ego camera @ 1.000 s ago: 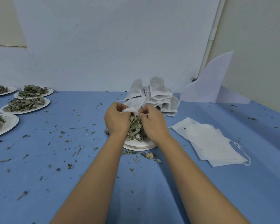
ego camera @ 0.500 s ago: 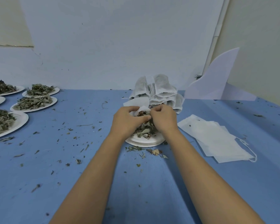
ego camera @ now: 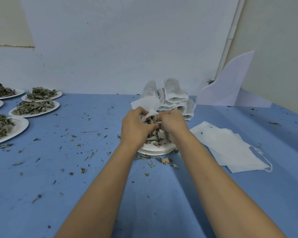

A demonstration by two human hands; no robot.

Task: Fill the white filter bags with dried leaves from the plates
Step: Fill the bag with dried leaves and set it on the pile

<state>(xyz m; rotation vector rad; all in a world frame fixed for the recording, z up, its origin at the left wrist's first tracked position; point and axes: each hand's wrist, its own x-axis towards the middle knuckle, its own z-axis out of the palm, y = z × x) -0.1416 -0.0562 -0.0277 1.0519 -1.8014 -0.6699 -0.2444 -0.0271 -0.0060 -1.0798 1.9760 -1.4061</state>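
Blue cloth covers the table (ego camera: 93,194) in front of me, littered with leaf crumbs, and it runs back to a pale, scuffed wall (ego camera: 119,48).

Over the middle of the table I hold a white filter bag (ego camera: 151,114) by its mouth. My left hand (ego camera: 134,128) and my right hand (ego camera: 173,123) both have their fingers curled, pinching its rim from either side. Dried leaves (ego camera: 156,137) show in the gap between my hands and heap up just below them on a stack of white plates (ego camera: 155,151).

Right behind the bag, filled bags (ego camera: 172,97) are piled against the wall. To my right a sheaf of flat empty bags (ego camera: 229,148) lies on the cloth, drawstrings trailing off its near corner. Far left, well apart from my hands, more plates of leaves (ego camera: 35,107) sit in a cluster. A curved white board (ego camera: 230,86) leans in the right corner beside a pipe (ego camera: 230,35) running up the wall.
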